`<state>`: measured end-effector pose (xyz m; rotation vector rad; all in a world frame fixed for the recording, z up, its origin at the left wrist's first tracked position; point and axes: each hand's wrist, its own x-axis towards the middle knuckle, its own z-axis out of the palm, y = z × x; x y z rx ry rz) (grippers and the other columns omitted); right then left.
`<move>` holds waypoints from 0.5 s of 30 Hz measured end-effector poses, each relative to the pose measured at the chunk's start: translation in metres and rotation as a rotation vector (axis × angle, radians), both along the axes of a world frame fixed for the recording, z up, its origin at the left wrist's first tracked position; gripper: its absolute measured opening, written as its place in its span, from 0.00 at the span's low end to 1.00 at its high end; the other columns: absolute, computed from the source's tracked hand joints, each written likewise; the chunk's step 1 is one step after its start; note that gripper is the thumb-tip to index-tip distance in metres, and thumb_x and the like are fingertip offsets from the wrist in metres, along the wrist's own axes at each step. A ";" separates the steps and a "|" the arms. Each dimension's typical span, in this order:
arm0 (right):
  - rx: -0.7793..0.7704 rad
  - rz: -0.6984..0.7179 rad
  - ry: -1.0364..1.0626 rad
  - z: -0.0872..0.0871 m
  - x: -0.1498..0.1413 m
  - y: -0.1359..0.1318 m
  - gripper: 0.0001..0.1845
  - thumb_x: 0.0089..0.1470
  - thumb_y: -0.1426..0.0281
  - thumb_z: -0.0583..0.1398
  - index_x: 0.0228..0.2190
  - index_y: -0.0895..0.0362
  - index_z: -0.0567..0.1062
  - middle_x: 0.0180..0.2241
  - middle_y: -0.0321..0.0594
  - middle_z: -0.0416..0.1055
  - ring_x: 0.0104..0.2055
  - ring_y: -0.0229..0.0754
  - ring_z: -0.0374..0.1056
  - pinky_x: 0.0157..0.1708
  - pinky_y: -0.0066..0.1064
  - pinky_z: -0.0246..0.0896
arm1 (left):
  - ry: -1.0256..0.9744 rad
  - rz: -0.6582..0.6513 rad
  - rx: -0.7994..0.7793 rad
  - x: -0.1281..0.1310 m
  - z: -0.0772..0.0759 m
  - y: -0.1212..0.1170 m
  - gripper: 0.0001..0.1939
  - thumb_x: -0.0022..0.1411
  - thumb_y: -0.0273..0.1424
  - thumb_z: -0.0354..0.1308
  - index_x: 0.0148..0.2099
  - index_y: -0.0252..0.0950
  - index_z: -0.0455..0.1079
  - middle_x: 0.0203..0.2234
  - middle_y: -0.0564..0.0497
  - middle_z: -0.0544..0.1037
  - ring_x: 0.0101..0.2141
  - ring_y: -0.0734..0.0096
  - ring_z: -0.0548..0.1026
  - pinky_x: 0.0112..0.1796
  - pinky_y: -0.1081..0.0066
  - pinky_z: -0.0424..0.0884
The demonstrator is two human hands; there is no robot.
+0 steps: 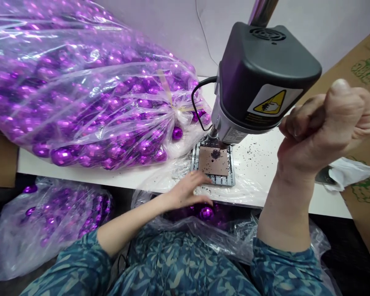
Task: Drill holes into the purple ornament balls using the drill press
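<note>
My left hand (189, 191) is at the table's front edge, its fingers apart and nothing between them. A shiny purple mirror-faceted ball (207, 212) is just below its fingertips, over an open clear plastic bag (200, 230) in front of my body. Beside my raised right hand (329, 123) stands a dark grey bench drill press (265, 74). The right fingers are curled closed at the right side of its housing; whatever they grip is hidden. Under the drill head, a brown square board (214, 162) with a hole and dark shavings lies on the metal base (231, 179).
A big tied clear bag of purple balls (89, 94) fills the table's left side. Another bag of balls (68, 213) is lower left. One loose ball (177, 132) lies near the knot. Right are a white tissue (351, 172) and a cardboard box (368, 135). Shavings dot the white table (259, 164).
</note>
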<state>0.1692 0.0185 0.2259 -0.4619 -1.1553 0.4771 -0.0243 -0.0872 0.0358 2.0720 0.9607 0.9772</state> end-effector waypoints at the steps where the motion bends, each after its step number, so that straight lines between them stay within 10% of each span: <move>1: 0.003 -0.006 -0.002 -0.001 0.000 0.000 0.31 0.50 0.64 0.67 0.16 0.52 0.49 0.10 0.25 0.40 0.11 0.28 0.44 0.11 0.30 0.36 | -0.012 0.109 0.006 -0.008 0.000 0.015 0.17 0.70 0.46 0.63 0.53 0.41 0.74 0.46 0.43 0.81 0.49 0.53 0.77 0.52 0.54 0.74; 7: 0.032 -0.025 0.019 -0.005 -0.001 -0.001 0.28 0.52 0.66 0.64 0.16 0.52 0.49 0.10 0.25 0.43 0.11 0.27 0.44 0.11 0.28 0.37 | 0.332 0.734 -0.083 -0.046 0.011 0.122 0.14 0.66 0.18 0.54 0.50 0.36 0.73 0.51 0.36 0.74 0.53 0.43 0.73 0.54 0.49 0.70; 15: 0.054 -0.013 -0.021 -0.010 0.003 -0.002 0.26 0.56 0.68 0.60 0.17 0.54 0.50 0.11 0.23 0.45 0.12 0.24 0.47 0.12 0.23 0.40 | 0.325 0.685 -0.146 -0.054 0.026 0.130 0.23 0.61 0.20 0.62 0.58 0.36 0.71 0.56 0.36 0.71 0.56 0.39 0.75 0.59 0.43 0.69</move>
